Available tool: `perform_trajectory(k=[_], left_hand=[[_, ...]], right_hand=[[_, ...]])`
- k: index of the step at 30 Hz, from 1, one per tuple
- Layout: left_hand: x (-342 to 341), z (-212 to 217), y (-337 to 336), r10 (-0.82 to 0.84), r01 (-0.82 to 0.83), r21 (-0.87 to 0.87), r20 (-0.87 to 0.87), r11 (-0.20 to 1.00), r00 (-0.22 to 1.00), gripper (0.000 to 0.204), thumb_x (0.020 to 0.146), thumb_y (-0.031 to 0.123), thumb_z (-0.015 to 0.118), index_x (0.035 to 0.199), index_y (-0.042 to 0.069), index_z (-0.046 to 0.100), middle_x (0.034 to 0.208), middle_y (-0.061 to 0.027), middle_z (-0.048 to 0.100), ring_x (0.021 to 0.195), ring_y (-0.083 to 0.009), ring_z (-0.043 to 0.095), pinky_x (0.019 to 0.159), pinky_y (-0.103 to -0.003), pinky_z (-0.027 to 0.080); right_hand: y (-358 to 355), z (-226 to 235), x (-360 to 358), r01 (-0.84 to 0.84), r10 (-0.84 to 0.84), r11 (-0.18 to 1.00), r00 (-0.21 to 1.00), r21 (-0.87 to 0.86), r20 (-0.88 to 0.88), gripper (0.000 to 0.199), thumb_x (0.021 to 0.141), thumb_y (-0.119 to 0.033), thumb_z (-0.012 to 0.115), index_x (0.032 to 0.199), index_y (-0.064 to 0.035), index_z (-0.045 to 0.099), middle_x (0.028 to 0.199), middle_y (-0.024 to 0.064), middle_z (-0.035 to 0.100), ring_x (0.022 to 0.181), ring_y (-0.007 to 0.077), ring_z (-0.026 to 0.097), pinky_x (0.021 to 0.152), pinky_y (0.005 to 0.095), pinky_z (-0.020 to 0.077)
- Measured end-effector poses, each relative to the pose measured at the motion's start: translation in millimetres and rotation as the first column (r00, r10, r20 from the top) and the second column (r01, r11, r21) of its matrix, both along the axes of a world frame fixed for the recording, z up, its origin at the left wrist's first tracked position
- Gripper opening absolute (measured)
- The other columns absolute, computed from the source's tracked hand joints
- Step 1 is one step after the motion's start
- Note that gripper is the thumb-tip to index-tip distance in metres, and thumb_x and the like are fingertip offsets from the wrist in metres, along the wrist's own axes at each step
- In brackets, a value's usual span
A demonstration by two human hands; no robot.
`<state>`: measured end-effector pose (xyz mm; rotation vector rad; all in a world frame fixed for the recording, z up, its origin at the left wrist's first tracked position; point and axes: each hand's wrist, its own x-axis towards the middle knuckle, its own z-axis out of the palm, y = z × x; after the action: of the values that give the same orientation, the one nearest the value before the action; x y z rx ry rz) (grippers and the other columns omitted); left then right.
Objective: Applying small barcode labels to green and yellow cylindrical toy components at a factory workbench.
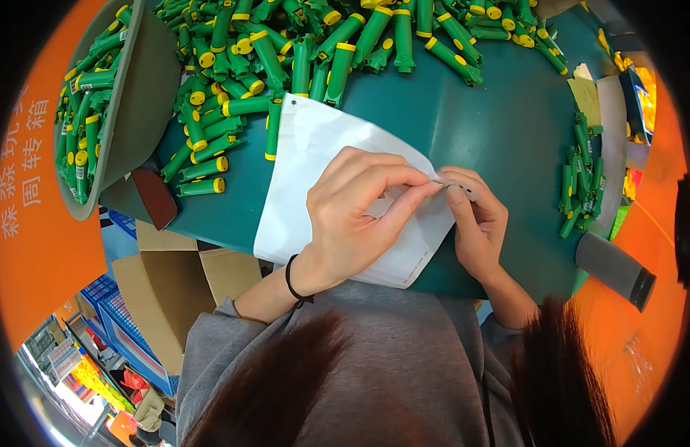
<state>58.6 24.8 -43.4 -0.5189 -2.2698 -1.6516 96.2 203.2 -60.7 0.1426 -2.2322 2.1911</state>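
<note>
A flat white plastic bag (307,171) lies on the green table in front of me, one holed corner pointing away. My left hand (356,212), a black band at its wrist, reaches across the bag and pinches its right-hand edge between thumb and index finger. Close beside those fingertips, my right hand (480,227) grips the same edge, thumb against curled fingers. A small pale piece with dark dots shows above the right thumb; it looks like the bag's other corner. Whether the bag's mouth is parted there, I cannot tell.
Green tubes with yellow caps (300,59) are heaped along the table's far side. More fill a grey tub (129,112) at left. Several small green pieces (581,175) lie at right, near a grey cylinder (614,270). A brown object (154,197) and cardboard box (162,298) are at lower left.
</note>
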Motion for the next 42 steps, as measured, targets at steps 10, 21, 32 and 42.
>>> perform_trajectory(k=[10, 21, 32, 42], left_hand=[[-16.9, -19.4, -8.9, -0.191, 0.194, 0.010, 0.223, 0.981, 0.956, 0.011, 0.080, 0.003, 0.076, 0.088, 0.002, 0.069, 0.087, -0.0069, 0.068, 0.076, -0.0184, 0.060, 0.063, -0.028, 0.049], [-17.1, -28.5, -13.9, -0.337, 0.302, 0.151, 0.347, 0.941, 0.875, 0.006, 0.087, 0.001, 0.071, 0.092, 0.001, 0.067, 0.091, -0.0040, 0.066, 0.083, -0.0111, 0.059, 0.070, -0.024, 0.049], [-17.0, 7.3, -18.0, -0.400, 0.271, 0.423, 0.253, 0.864, 0.881, 0.010, 0.091, -0.001, 0.066, 0.101, 0.000, 0.064, 0.107, -0.0094, 0.063, 0.102, -0.0170, 0.059, 0.094, -0.032, 0.046], [-18.5, 24.5, -3.3, -0.344, 0.307, 0.184, 0.226, 0.934, 0.911, 0.013, 0.086, 0.002, 0.072, 0.098, 0.001, 0.066, 0.110, -0.0103, 0.067, 0.106, -0.0162, 0.060, 0.098, -0.032, 0.044]], right_hand=[[14.2, -2.3, -23.8, -0.069, 0.026, 0.982, 0.971, 0.177, 0.239, 0.022, 0.101, -0.014, 0.056, 0.104, 0.0024, 0.070, 0.103, 0.0061, 0.069, 0.090, 0.0097, 0.059, 0.077, 0.0227, 0.0466], [30.6, 29.0, -167.1, 0.017, 0.137, 0.320, 0.988, 0.947, -0.064, 0.030, 0.086, -0.018, 0.073, 0.110, -0.0008, 0.067, 0.109, 0.0108, 0.067, 0.080, 0.0209, 0.064, 0.070, 0.0334, 0.0499], [14.0, 19.7, -37.1, -0.030, 0.082, 0.981, 0.959, -0.191, 0.271, 0.048, 0.096, -0.008, 0.057, 0.141, -0.0004, 0.042, 0.120, 0.0139, 0.059, 0.096, 0.0133, 0.060, 0.074, 0.0253, 0.0515], [13.4, 6.4, -14.6, -0.077, 0.053, 0.949, 0.995, -0.307, -0.083, 0.037, 0.087, 0.012, 0.062, 0.122, 0.0027, 0.054, 0.126, 0.0152, 0.055, 0.116, 0.0229, 0.056, 0.097, 0.0350, 0.0512]])
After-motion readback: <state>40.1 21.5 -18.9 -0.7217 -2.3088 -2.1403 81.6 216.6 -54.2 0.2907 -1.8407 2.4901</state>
